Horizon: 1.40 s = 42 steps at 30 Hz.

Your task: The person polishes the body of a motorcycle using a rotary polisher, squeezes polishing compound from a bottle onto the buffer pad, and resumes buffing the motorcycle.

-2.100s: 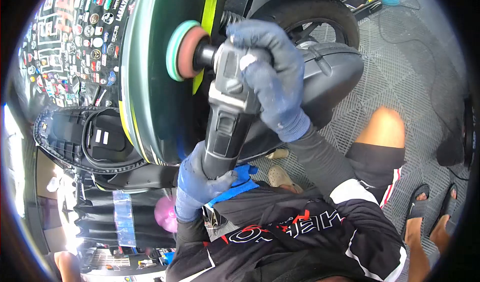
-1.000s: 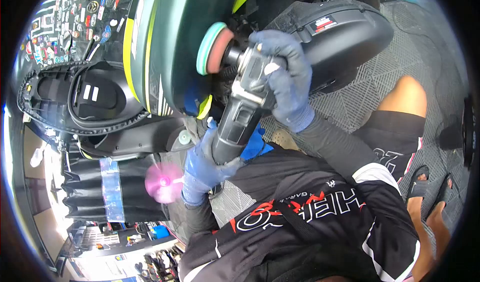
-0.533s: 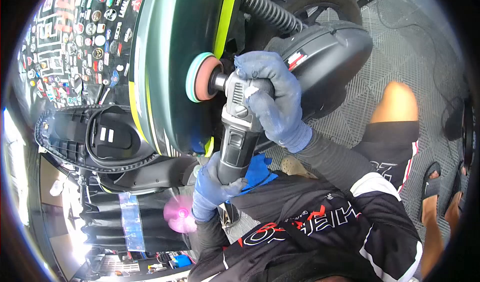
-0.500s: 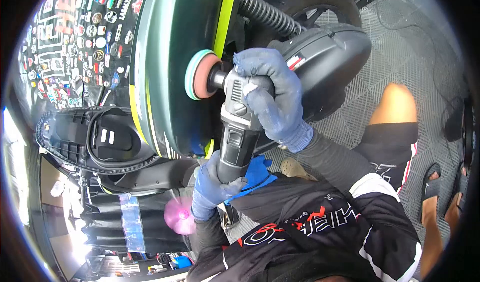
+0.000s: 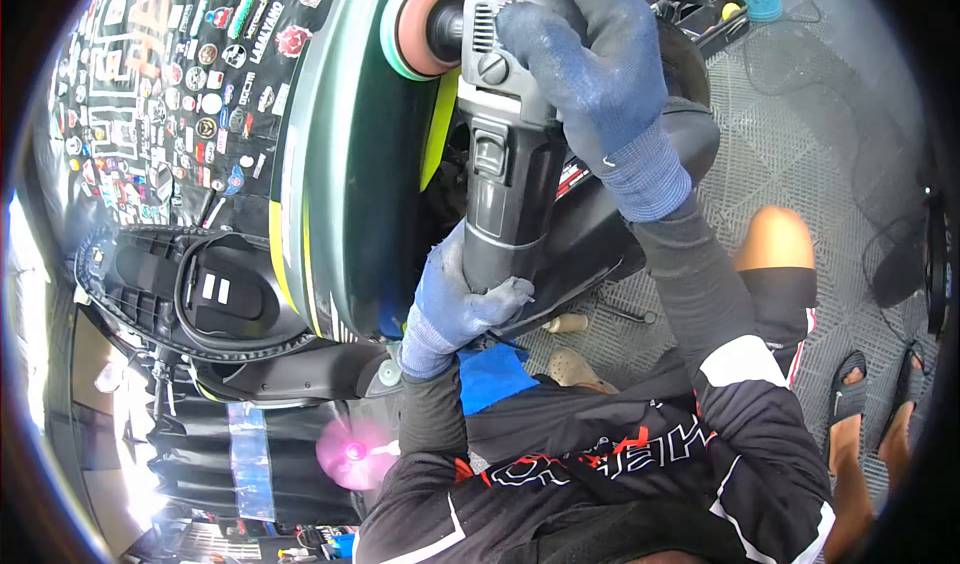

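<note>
Both blue-gloved hands hold a black and grey electric polisher. My left hand is wrapped round the rear end of its body. My right hand grips the gear head near the top of the view. A round foam pad, orange with a green face, sits on the polisher's spindle. The pad's face lies against or very close to the glossy dark green scooter body panel; exact contact is hard to tell. Yellow-green stripes run along the panel's edges.
A black scooter seat lies at left. Behind it hangs a sticker-covered banner. A pink fan spins at lower left. A blue cloth rests by my lap. Another person's sandalled feet stand at right on the grey tiled floor.
The polisher and both hands have shifted along the panel, with the pad now higher in view. The polisher also looks larger and nearer. The camera view has moved slightly.
</note>
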Tool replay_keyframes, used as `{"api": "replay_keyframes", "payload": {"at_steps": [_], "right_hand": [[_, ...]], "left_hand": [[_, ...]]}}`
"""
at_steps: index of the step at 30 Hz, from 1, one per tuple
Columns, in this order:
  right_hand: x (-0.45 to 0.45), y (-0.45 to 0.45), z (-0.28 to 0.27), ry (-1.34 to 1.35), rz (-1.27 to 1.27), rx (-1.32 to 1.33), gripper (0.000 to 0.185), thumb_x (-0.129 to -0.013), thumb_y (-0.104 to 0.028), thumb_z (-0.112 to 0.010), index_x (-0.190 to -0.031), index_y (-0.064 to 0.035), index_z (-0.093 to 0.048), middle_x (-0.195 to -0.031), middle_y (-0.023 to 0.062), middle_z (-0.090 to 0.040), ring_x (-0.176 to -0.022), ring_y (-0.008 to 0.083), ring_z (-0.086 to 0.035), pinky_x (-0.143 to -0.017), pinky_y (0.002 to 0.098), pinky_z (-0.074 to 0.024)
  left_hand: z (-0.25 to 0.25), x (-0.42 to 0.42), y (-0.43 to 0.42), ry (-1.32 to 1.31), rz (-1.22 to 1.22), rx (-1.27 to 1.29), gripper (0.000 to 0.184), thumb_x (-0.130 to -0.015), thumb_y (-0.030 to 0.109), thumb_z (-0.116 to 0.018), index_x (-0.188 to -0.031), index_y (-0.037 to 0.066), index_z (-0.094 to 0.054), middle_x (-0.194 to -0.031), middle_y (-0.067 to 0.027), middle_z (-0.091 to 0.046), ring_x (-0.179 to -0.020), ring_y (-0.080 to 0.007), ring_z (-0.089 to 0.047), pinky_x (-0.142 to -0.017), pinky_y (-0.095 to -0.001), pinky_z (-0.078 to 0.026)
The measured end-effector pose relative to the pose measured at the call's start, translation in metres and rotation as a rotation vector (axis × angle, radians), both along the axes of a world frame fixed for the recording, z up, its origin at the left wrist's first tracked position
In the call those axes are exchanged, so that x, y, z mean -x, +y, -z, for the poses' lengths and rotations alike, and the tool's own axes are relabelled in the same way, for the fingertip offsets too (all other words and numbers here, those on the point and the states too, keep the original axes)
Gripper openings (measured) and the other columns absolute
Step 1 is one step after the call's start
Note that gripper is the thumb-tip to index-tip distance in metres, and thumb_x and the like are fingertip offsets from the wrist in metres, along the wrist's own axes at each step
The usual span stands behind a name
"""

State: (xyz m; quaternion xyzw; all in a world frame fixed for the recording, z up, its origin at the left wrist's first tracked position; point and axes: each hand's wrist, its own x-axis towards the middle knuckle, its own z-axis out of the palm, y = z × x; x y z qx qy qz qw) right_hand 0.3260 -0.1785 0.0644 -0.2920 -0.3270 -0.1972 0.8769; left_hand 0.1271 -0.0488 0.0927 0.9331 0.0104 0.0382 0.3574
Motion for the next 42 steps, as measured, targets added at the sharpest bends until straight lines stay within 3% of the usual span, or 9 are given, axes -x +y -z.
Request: {"api": "replay_keyframes", "payload": {"at_steps": [2, 3, 5, 11, 17, 23, 32, 37, 42], "right_hand": [[0.002, 0.005, -0.001, -0.239, 1.478, 0.325, 0.016, -0.092, -0.013, -0.075, -0.106, -0.0058, -0.072, -0.115, 0.0081, -0.072, -0.092, 0.0325, -0.07, -0.073, 0.0335, -0.0559], [0.009, 0.003, -0.004, -0.265, 1.471, 0.326, 0.016, -0.092, -0.013, -0.075, -0.106, -0.0058, -0.072, -0.115, 0.0081, -0.072, -0.092, 0.0325, -0.07, -0.073, 0.0335, -0.0559], [0.034, -0.005, -0.007, -0.044, 0.277, 0.133, 0.025, -0.084, -0.014, -0.07, -0.104, 0.0007, -0.07, -0.101, 0.0162, -0.072, -0.092, 0.0258, -0.072, -0.085, 0.0367, -0.0583], [0.099, 0.015, 0.022, -0.037, -0.034, 0.229, 0.039, -0.082, -0.013, -0.063, -0.116, 0.0046, -0.065, -0.109, 0.0167, -0.069, -0.098, 0.0254, -0.07, -0.092, 0.0376, -0.0568], [0.141, 0.019, 0.045, -0.195, -0.089, 0.59, 0.048, -0.081, -0.013, -0.058, -0.126, 0.0051, -0.061, -0.12, 0.0161, -0.065, -0.112, 0.0224, -0.064, -0.102, 0.0362, -0.0501], [0.191, 0.017, 0.042, -0.295, -0.257, 0.756, 0.038, -0.089, -0.021, -0.067, -0.117, 0.0049, -0.065, -0.115, 0.0206, -0.07, -0.106, 0.0306, -0.069, -0.097, 0.0418, -0.0534], [0.265, 0.05, 0.01, -0.305, -0.748, 0.782, 0.06, -0.095, -0.054, -0.066, -0.117, 0.0011, -0.064, -0.13, 0.0236, -0.064, -0.126, 0.034, -0.059, -0.112, 0.0476, -0.0435], [0.232, 0.079, -0.012, -0.82, -0.755, 1.04, 0.037, -0.091, -0.023, -0.073, -0.117, 0.0029, -0.066, -0.117, 0.0181, -0.069, -0.108, 0.0294, -0.069, -0.095, 0.0426, -0.0535], [0.23, 0.08, 0.031, -0.994, -0.9, 1.583, 0.03, -0.093, -0.025, -0.07, -0.115, -0.0042, -0.069, -0.11, 0.0176, -0.072, -0.103, 0.0373, -0.07, -0.091, 0.0448, -0.0547]], "left_hand": [[0.007, 0.008, 0.011, -0.001, 0.01, 0.049, 0.066, -0.076, 0.023, -0.085, -0.132, -0.002, -0.06, -0.109, -0.0097, -0.074, -0.096, -0.0133, -0.066, -0.087, -0.0335, -0.055], [0.012, 0.013, 0.016, 0.003, 0.02, 0.088, 0.067, -0.075, 0.023, -0.086, -0.132, -0.001, -0.06, -0.109, -0.0097, -0.075, -0.095, -0.0132, -0.066, -0.087, -0.0339, -0.055], [0.022, 0.028, 0.024, 0.016, 0.013, 0.123, 0.064, -0.077, 0.025, -0.085, -0.131, -0.001, -0.061, -0.108, -0.0099, -0.075, -0.094, -0.013, -0.066, -0.086, -0.0346, -0.055], [0.07, 0.057, 0.047, -0.055, 0.102, 0.05, 0.056, -0.092, 0.041, -0.074, -0.127, -0.001, -0.062, -0.101, -0.0111, -0.072, -0.09, -0.0126, -0.064, -0.079, -0.0365, -0.053], [0.125, 0.093, 0.038, -0.098, 0.068, 0.645, 0.069, -0.096, 0.049, -0.071, -0.138, -0.003, -0.053, -0.121, -0.005, -0.063, -0.107, -0.0123, -0.058, -0.09, -0.0321, -0.051], [0.156, 0.151, 0.005, 0.068, 0.037, 1.119, 0.079, -0.079, 0.026, -0.088, -0.143, 0.003, -0.047, -0.123, -0.0031, -0.06, -0.109, -0.0135, -0.057, -0.095, -0.0334, -0.05], [0.127, 0.253, -0.021, -0.473, 0.132, 1.382, 0.072, -0.078, 0.028, -0.09, -0.137, 0.002, -0.057, -0.12, -0.0056, -0.069, -0.107, -0.0159, -0.064, -0.096, -0.0328, -0.053], [0.099, 0.333, 0.05, -0.525, 0.344, 1.391, 0.077, -0.087, 0.033, -0.085, -0.147, 0.003, -0.048, -0.12, -0.0149, -0.067, -0.104, -0.0244, -0.067, -0.09, -0.0388, -0.056], [0.137, 0.437, 0.07, -0.409, 0.341, 1.314, 0.084, -0.089, 0.03, -0.085, -0.154, 0.004, -0.04, -0.118, -0.015, -0.064, -0.104, -0.0265, -0.067, -0.091, -0.0422, -0.056]]}}
